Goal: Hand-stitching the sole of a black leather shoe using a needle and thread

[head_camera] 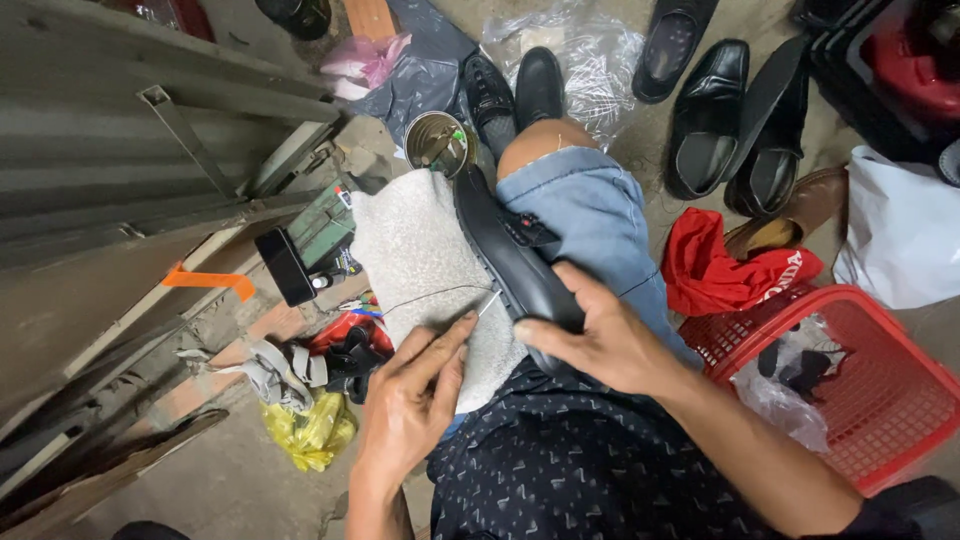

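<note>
The black leather dress shoe (512,262) lies sole-edge up across your lap, its length running from your knee back toward your waist, resting partly on the pale grey towel (420,270) spread over your left thigh and partly against the leg in blue denim shorts (590,215). Your right hand (600,340) is clamped over its heel end, thumb on the near side and fingers wrapped round the far side. Your left hand (412,395) is pinched shut on a thin metal needle or awl (487,303) whose tip meets the shoe's edge, with a fine dark thread (430,294) looping away over the towel.

Judging by its look, the shoe is fairly light but stiff along the sole and softer in the upper, so it should bend little where you grip it. The polished leather looks smooth and could slide on your palm; the towel underneath likely gives it friction and padding. The heel and the waist of the sole seem the firmest places to hold, well away from the point.

It is glossy black all over, long and narrow, with a dark sole rim and a small strap or tab near its middle.

Several other black shoes (708,115) stand on the floor beyond your knee, and a red plastic basket (880,350) sits to your right.
</note>
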